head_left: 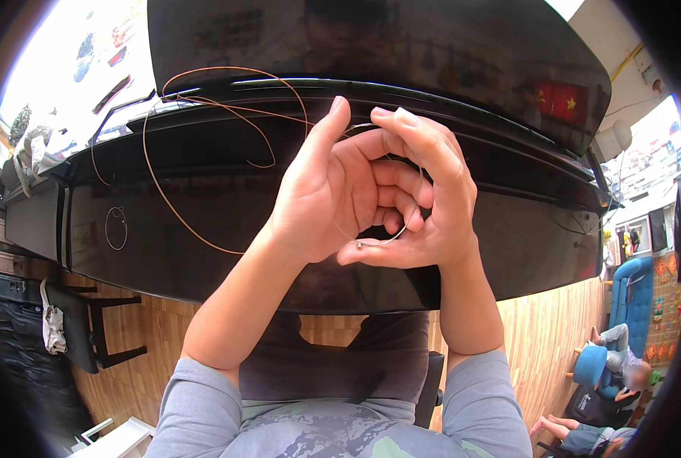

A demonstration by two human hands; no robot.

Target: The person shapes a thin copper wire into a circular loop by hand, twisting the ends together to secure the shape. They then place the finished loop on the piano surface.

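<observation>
Both my hands are raised in front of me, above a glossy black piano-like cabinet (180, 267). A thin silvery guitar string (386, 243) is bent into a loop between them, its small ball end lying by my right thumb. My right hand (451, 187) curves round the loop, with thumb below and fingertips above. My left hand (317, 191) has its thumb pointing up and its other fingers curled inside the loop, partly covered by the right hand. A copper-coloured string (233, 68) spreads in wide loose loops left of my left hand; part of it passes behind that hand.
A small coil of wire (107, 229) shows on the black surface at left. The cabinet's raised shiny panel (462, 46) stands at the far side, reflecting a red flag. A dark bench (77, 320) is at lower left. People sit near a blue sofa (636, 294) at right.
</observation>
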